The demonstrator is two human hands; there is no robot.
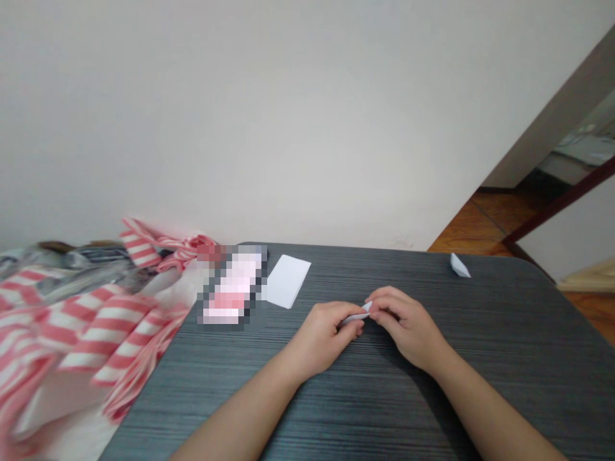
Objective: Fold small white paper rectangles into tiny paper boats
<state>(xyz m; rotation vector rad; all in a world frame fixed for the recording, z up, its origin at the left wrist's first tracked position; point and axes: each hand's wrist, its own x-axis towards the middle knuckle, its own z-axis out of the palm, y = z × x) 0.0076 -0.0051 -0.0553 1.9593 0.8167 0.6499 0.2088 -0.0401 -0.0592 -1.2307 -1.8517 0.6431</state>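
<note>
A small piece of folded white paper (358, 315) is held between my two hands, just above the dark table. My left hand (329, 333) pinches its left part between thumb and fingers. At the other end, the fingertips of my right hand (406, 323) are closed on the paper's right tip. Much of the paper is hidden behind the fingers. To the left of my hands lies a flat stack of white paper (288, 282). A small folded paper boat (460, 265) rests near the far right part of the table.
The dark wood-grained table (504, 358) stands against a pale wall (307, 128). A pixelated phone-like rectangle (235, 282) lies at its left edge. Red-and-white striped cloth (100, 326) is heaped beyond that edge. A wooden floor (480, 221) shows at the right.
</note>
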